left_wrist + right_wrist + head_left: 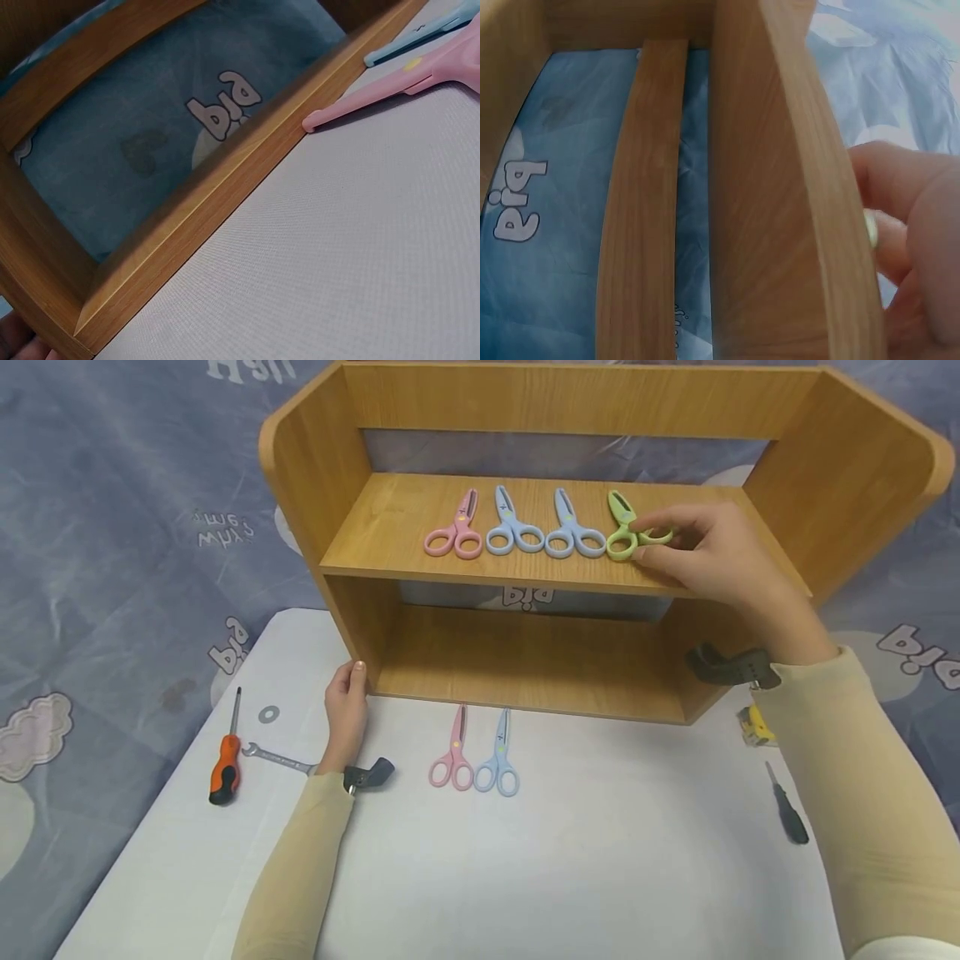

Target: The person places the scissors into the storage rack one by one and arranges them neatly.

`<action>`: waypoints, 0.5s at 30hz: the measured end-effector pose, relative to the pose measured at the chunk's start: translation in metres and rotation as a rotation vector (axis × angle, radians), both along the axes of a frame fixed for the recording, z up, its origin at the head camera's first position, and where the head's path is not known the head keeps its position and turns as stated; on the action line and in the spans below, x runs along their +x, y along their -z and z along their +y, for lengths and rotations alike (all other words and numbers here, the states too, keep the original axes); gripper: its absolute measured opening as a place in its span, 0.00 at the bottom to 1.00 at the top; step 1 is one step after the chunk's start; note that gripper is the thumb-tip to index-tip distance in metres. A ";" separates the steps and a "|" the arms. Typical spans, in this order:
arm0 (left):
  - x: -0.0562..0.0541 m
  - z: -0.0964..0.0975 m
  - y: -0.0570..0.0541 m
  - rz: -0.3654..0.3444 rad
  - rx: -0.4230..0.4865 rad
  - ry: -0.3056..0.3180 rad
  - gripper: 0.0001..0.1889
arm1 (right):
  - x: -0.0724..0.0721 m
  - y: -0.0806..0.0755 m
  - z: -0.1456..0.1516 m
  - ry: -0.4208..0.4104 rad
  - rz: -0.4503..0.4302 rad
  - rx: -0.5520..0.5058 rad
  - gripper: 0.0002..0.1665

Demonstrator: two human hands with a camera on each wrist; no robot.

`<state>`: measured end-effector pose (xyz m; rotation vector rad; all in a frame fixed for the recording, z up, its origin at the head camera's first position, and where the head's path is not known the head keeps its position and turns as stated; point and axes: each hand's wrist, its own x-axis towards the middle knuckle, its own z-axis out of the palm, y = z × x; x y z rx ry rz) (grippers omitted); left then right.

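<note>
The right hand (712, 552) pinches the green scissors (622, 512) at the handles on the upper shelf (397, 518), in line with a pink pair (466, 508) and two blue pairs (506, 512); the left hand (347, 710) grips the rack's (585, 397) lower left edge. The lining-up looks over half done, with another pink pair (456, 742) and blue pair (502, 744) left on the worktop (600, 843).

The bare left hand (347, 714) and bare right hand (712, 552) have plain beige fabric sleeves (296, 877) — a white edge (907, 948) showing at the right one's near end. Angular, dark wristbands (369, 774) bear small silvery fittings (351, 789).
</note>
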<state>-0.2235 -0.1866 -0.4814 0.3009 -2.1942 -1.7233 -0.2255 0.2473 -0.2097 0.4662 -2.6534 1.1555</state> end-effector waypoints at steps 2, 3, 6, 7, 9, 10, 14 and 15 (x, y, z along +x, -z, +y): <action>0.000 0.000 0.000 -0.006 -0.002 -0.004 0.28 | -0.001 0.001 -0.002 -0.001 0.016 0.031 0.15; -0.001 0.000 0.000 -0.006 0.000 -0.005 0.28 | -0.002 0.000 -0.002 -0.002 0.019 0.042 0.16; -0.001 -0.001 -0.001 -0.007 -0.003 -0.010 0.28 | -0.004 0.000 -0.005 0.007 0.051 0.111 0.16; 0.000 -0.001 -0.001 -0.006 -0.003 -0.010 0.28 | -0.004 -0.001 -0.006 0.010 0.059 0.133 0.17; 0.000 -0.002 -0.002 -0.003 -0.003 -0.009 0.28 | -0.004 0.000 -0.007 0.016 0.065 0.149 0.17; 0.000 -0.003 -0.002 -0.004 -0.004 -0.010 0.28 | -0.004 0.000 -0.007 0.021 0.070 0.151 0.17; 0.001 -0.005 -0.001 0.000 0.000 -0.012 0.28 | -0.004 0.002 -0.008 0.023 0.084 0.139 0.18; 0.001 -0.005 -0.001 0.001 0.000 -0.014 0.28 | -0.004 0.003 -0.009 0.020 0.083 0.128 0.19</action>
